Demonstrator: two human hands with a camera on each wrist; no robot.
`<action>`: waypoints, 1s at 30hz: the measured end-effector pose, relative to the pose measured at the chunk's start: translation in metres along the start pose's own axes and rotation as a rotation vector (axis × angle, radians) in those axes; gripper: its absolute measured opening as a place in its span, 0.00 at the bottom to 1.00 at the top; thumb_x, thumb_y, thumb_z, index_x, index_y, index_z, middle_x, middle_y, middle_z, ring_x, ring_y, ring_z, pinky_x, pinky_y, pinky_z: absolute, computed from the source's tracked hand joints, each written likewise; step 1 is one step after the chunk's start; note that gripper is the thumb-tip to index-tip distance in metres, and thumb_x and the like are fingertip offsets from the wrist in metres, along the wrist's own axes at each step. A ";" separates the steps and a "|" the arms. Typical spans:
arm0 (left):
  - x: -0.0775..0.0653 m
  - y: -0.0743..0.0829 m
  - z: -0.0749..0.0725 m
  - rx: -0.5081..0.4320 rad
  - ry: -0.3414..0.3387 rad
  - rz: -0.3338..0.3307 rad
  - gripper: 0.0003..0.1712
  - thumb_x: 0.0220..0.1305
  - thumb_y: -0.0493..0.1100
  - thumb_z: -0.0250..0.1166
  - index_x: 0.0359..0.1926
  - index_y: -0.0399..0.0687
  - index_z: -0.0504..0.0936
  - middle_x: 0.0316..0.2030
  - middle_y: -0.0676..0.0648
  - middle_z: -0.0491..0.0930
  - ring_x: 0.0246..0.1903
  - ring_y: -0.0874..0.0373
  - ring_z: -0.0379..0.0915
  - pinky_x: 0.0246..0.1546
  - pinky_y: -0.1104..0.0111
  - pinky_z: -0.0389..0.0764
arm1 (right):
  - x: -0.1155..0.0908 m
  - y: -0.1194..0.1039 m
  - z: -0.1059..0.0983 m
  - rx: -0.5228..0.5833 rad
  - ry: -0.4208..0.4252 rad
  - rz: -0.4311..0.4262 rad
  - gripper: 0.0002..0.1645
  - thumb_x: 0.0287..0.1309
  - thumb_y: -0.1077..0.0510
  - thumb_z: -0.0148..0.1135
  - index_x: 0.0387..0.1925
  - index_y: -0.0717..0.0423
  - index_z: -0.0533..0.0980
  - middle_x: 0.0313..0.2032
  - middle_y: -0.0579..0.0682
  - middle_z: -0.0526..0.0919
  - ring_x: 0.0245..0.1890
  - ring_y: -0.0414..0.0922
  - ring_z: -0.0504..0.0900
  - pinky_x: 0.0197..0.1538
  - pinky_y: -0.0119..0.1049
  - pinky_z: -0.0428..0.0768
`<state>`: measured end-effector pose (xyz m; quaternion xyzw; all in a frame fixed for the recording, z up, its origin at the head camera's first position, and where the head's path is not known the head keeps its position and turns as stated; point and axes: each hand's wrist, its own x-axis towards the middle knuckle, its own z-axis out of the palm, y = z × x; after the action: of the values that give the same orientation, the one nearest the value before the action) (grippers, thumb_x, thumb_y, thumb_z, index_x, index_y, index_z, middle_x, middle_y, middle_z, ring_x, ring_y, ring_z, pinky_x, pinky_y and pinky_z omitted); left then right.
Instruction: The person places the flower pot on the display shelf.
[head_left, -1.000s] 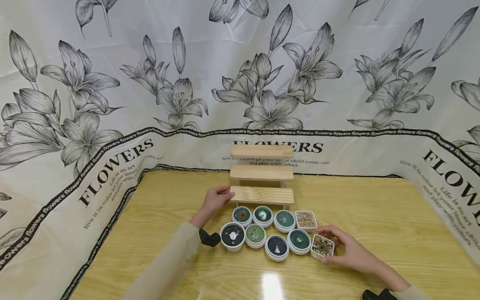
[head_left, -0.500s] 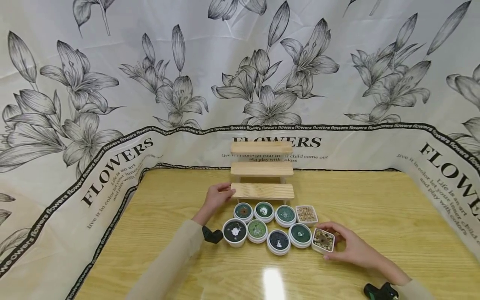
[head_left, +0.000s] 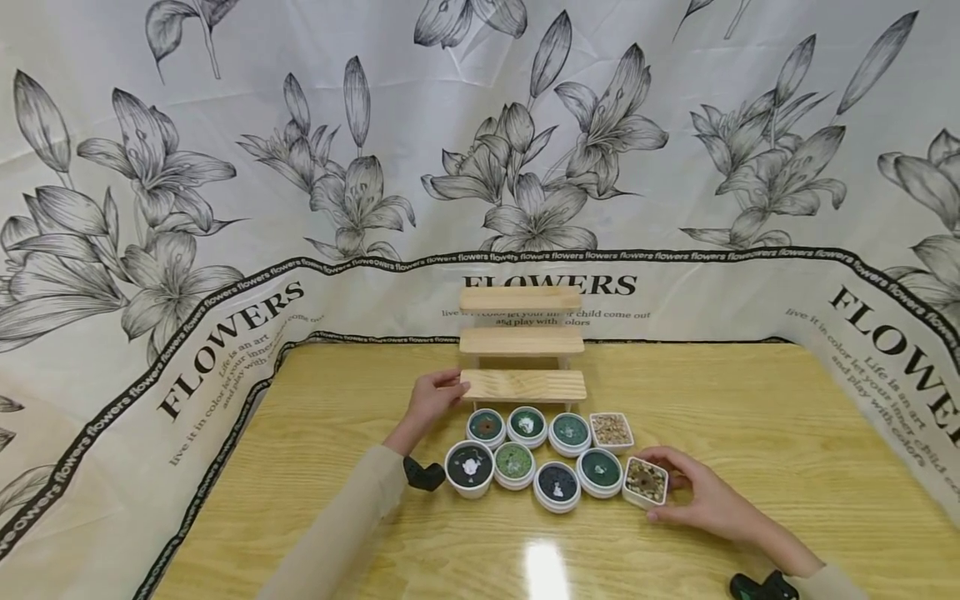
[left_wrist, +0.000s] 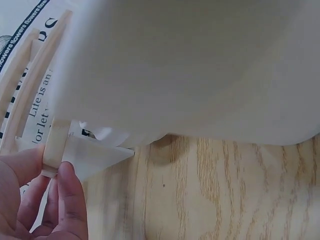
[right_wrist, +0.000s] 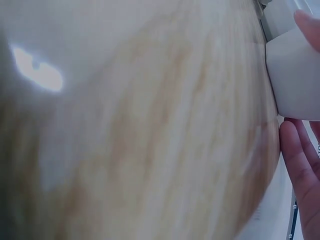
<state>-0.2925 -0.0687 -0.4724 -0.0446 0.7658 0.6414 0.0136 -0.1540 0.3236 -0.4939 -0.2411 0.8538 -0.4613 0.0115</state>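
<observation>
My left hand (head_left: 433, 397) pinches the left end of the lowest board on a three-tier wooden stand (head_left: 528, 385). In the left wrist view, thumb and fingers close on the pale wooden board end (left_wrist: 57, 142). At the right, my right hand (head_left: 707, 496) holds a small square white pot (head_left: 646, 481) filled with pebbles, a brown spot at its middle. Its thumb is at the near side and its fingers at the far side. The white wall of this pot (right_wrist: 295, 75) shows between thumb and fingers in the right wrist view, down at the table.
Several round white pots, such as the large dark-filled one (head_left: 469, 468) and the green-filled one (head_left: 514, 463), stand close together before the stand. Another square pot (head_left: 611, 430) holds tan gravel. A flower-printed curtain (head_left: 375, 300) borders the wooden table (head_left: 360, 533) at the back and sides.
The head view shifts slightly. Both hands keep their holds on the stand and the square pot, with hardly any visible movement.
</observation>
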 end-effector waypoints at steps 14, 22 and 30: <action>0.002 -0.001 0.001 0.006 0.018 -0.010 0.21 0.58 0.33 0.67 0.53 0.31 0.79 0.43 0.36 0.80 0.31 0.63 0.76 0.32 0.74 0.85 | 0.002 -0.002 0.001 -0.005 0.000 -0.022 0.40 0.43 0.60 0.77 0.58 0.62 0.69 0.50 0.47 0.77 0.46 0.26 0.76 0.47 0.19 0.79; 0.003 0.001 0.001 0.026 0.009 0.018 0.20 0.57 0.33 0.68 0.51 0.30 0.80 0.41 0.36 0.81 0.31 0.63 0.75 0.30 0.75 0.84 | 0.004 -0.001 -0.001 0.007 -0.005 -0.004 0.40 0.43 0.60 0.77 0.58 0.64 0.69 0.51 0.42 0.76 0.46 0.25 0.76 0.47 0.18 0.79; 0.004 0.003 0.001 0.024 0.011 0.028 0.20 0.57 0.33 0.68 0.51 0.29 0.80 0.39 0.37 0.80 0.27 0.64 0.74 0.27 0.77 0.83 | 0.007 -0.004 -0.005 -0.004 -0.007 0.007 0.39 0.43 0.60 0.77 0.57 0.61 0.69 0.48 0.44 0.78 0.43 0.27 0.78 0.46 0.18 0.78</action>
<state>-0.2966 -0.0674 -0.4698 -0.0375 0.7741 0.6319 0.0009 -0.1599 0.3226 -0.4861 -0.2396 0.8557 -0.4585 0.0157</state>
